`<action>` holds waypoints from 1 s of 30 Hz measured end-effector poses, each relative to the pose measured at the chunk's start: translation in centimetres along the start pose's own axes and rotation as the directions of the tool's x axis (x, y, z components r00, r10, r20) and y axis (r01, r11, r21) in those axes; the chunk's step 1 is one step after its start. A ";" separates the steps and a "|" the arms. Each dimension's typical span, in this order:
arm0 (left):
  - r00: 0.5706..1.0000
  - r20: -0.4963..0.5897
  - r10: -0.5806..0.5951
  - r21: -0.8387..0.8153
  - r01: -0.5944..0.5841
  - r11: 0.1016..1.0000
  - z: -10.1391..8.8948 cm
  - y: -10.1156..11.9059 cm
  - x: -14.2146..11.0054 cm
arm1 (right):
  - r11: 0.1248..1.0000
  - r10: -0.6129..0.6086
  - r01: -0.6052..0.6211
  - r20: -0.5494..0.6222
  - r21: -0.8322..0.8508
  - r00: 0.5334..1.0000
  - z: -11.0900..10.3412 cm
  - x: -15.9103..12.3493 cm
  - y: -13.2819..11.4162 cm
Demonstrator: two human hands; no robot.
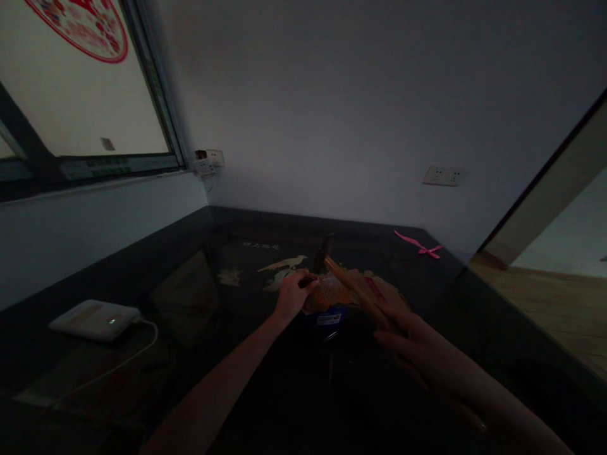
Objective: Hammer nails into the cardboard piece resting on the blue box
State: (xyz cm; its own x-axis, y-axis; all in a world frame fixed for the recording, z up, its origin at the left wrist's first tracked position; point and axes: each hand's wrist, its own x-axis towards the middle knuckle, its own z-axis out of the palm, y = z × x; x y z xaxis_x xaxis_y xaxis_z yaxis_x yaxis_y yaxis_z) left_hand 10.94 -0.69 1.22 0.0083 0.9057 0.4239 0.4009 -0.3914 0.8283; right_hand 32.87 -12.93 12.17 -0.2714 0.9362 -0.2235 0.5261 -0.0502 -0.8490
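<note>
Dark, glossy bench (pixel 190 354): the right hand (pixel 420 346) has its grip round a hammer (pixel 355 286), head at an orange packet's (pixel 329 294) twelve o'clock; the left hand (pixel 290 296), at its nine o'clock, holds something indistinct.

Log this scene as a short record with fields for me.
Left hand: fingertips at the orange-brown packet; grip unclear
Right hand: holds a wooden-handled hammer
Hammer head: above the table, just beyond the left hand's fingertips
Surface: dark table
Table's left side: white device, cable attached
Table's far right: pink ribbon
Lighting: dim
</note>
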 end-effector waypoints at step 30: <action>0.999 -0.005 0.040 0.051 -0.039 0.998 0.0 -0.1 0.0 | 0.997 -0.064 0.064 -0.008 -0.048 0.998 -0.3 0.0 -0.1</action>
State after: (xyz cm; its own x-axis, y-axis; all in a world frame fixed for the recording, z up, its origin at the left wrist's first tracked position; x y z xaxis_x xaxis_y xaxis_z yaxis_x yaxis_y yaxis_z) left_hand 10.93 -0.66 1.13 0.0195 0.8886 0.4583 0.4462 -0.4179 0.7914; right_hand 33.10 -12.82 12.39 -0.2981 0.9403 -0.1644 0.5456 0.0265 -0.8376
